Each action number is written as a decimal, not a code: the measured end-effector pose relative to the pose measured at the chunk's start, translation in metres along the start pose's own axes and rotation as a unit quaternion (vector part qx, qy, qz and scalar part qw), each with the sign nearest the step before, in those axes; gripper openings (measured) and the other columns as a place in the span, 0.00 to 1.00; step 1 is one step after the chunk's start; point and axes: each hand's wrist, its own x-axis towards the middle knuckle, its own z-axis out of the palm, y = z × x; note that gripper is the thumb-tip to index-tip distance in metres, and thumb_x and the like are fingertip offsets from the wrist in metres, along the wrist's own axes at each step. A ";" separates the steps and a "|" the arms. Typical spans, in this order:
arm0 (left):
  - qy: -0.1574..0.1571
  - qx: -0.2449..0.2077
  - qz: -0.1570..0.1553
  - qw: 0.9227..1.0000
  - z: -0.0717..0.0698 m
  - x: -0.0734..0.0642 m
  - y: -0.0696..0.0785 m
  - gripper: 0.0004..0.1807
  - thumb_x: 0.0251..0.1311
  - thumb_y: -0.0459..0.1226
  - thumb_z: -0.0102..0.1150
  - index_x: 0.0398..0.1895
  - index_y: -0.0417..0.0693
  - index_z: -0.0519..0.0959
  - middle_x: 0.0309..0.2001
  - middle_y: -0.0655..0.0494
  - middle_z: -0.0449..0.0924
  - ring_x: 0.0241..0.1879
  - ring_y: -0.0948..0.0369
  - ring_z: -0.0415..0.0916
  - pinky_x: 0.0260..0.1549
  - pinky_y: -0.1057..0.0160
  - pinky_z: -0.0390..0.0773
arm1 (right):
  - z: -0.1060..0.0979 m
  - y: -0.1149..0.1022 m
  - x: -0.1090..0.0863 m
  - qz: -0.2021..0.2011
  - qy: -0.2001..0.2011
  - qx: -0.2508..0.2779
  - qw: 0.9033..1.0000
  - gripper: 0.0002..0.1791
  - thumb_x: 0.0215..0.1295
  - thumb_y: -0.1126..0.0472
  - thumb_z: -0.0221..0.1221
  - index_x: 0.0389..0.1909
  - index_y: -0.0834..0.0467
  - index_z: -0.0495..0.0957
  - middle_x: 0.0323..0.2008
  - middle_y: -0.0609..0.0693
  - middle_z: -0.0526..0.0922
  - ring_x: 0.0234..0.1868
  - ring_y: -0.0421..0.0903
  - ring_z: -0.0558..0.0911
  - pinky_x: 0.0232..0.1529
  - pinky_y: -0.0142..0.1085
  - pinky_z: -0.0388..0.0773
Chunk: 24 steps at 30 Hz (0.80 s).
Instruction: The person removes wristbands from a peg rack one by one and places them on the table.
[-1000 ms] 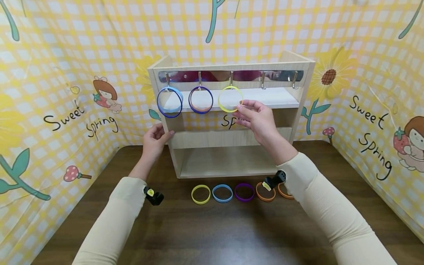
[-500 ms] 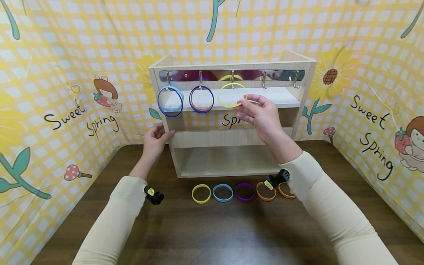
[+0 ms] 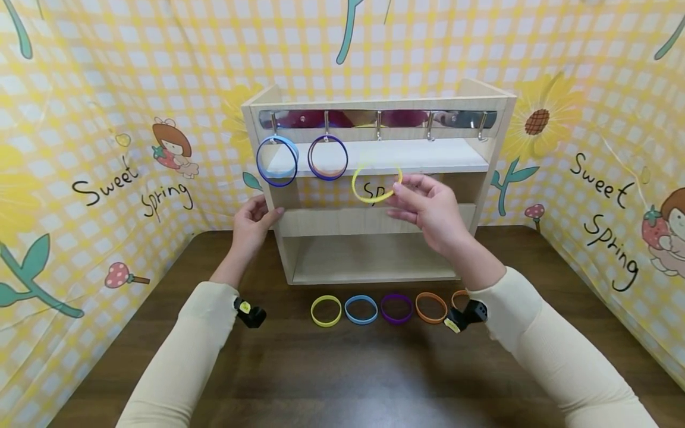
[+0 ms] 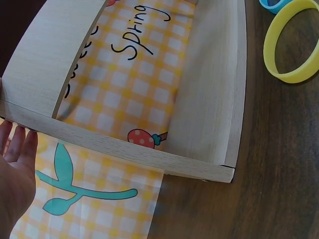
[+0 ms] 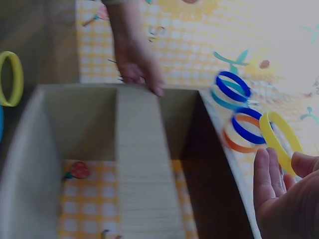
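My right hand (image 3: 428, 208) pinches a yellow silicone wristband (image 3: 369, 200) by its right edge, between thumb and fingers. The wristband is tilted and sits in front of the wooden shelf unit (image 3: 374, 222), below the third hook (image 3: 379, 126) and apart from it. My left hand (image 3: 250, 224) grips the shelf's left side panel, thumb at the front; its fingers show against the panel in the left wrist view. A dark blue wristband (image 3: 259, 169) and a light blue one (image 3: 291, 148) hang on the first hook. On the second hang a dark blue wristband (image 3: 346, 156) and an orange one.
A row of wristbands lies on the brown table (image 3: 342, 368) before the shelf: yellow (image 3: 325, 325), light blue (image 3: 361, 322), purple (image 3: 396, 321) and two orange, the last partly covered by the right wrist camera (image 3: 467, 316). Two bare hooks are at the rail's right. Checked cloth (image 3: 134, 47) surrounds the table.
My right hand has moved the yellow wristband off the third hook, first up and forward, then down below it. The left hand has kept its grip on the side panel.
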 end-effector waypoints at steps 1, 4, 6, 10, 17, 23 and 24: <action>-0.001 0.002 -0.001 1.000 0.000 0.000 0.000 0.16 0.58 0.27 0.63 0.50 0.40 0.79 0.41 0.58 0.81 0.43 0.63 0.78 0.38 0.70 0.78 | -0.001 0.005 -0.003 0.006 -0.004 -0.007 1.000 0.09 0.68 0.68 0.57 0.47 0.66 0.74 0.38 0.56 0.82 0.36 0.46 0.85 0.41 0.40 0.82; -0.002 0.000 -0.001 1.000 0.000 0.000 0.000 0.16 0.59 0.27 0.63 0.51 0.40 0.78 0.42 0.58 0.81 0.44 0.62 0.78 0.39 0.70 0.78 | -0.003 0.023 -0.010 0.031 -0.012 -0.027 0.999 0.13 0.68 0.69 0.57 0.50 0.69 0.72 0.40 0.58 0.83 0.37 0.46 0.85 0.41 0.42 0.82; -0.004 -0.001 0.002 1.000 0.000 0.000 0.000 0.17 0.59 0.27 0.63 0.52 0.37 0.77 0.42 0.58 0.81 0.44 0.62 0.78 0.39 0.70 0.78 | -0.004 0.036 -0.016 0.052 -0.019 -0.042 0.998 0.14 0.68 0.69 0.58 0.51 0.70 0.71 0.39 0.57 0.84 0.37 0.47 0.85 0.41 0.43 0.82; -0.005 -0.001 0.004 1.000 0.000 -0.001 0.001 0.18 0.59 0.27 0.62 0.53 0.34 0.76 0.42 0.57 0.80 0.44 0.62 0.78 0.38 0.69 0.78 | -0.003 0.063 -0.028 0.096 -0.041 -0.058 0.993 0.13 0.67 0.69 0.59 0.50 0.69 0.73 0.38 0.57 0.84 0.37 0.48 0.85 0.41 0.44 0.82; 0.002 -0.006 0.004 1.000 0.001 0.001 0.002 0.17 0.59 0.27 0.62 0.52 0.35 0.77 0.43 0.56 0.80 0.44 0.62 0.78 0.39 0.69 0.78 | 0.004 0.103 -0.045 0.157 -0.080 -0.068 0.982 0.12 0.65 0.70 0.60 0.48 0.70 0.75 0.37 0.59 0.85 0.35 0.50 0.86 0.38 0.43 0.82; 0.006 -0.010 0.003 1.000 0.001 0.000 0.000 0.15 0.58 0.26 0.63 0.49 0.40 0.79 0.41 0.56 0.81 0.43 0.62 0.78 0.37 0.69 0.78 | 0.009 0.132 -0.059 0.195 -0.101 -0.072 0.973 0.13 0.65 0.70 0.60 0.48 0.72 0.76 0.38 0.62 0.84 0.35 0.51 0.85 0.39 0.44 0.82; 0.006 -0.008 0.002 1.000 0.001 0.000 -0.001 0.15 0.58 0.26 0.63 0.49 0.38 0.79 0.41 0.56 0.81 0.43 0.62 0.78 0.37 0.70 0.78 | 0.010 0.136 -0.061 0.201 -0.104 -0.070 0.972 0.13 0.65 0.70 0.60 0.48 0.72 0.76 0.38 0.63 0.84 0.35 0.50 0.85 0.38 0.44 0.82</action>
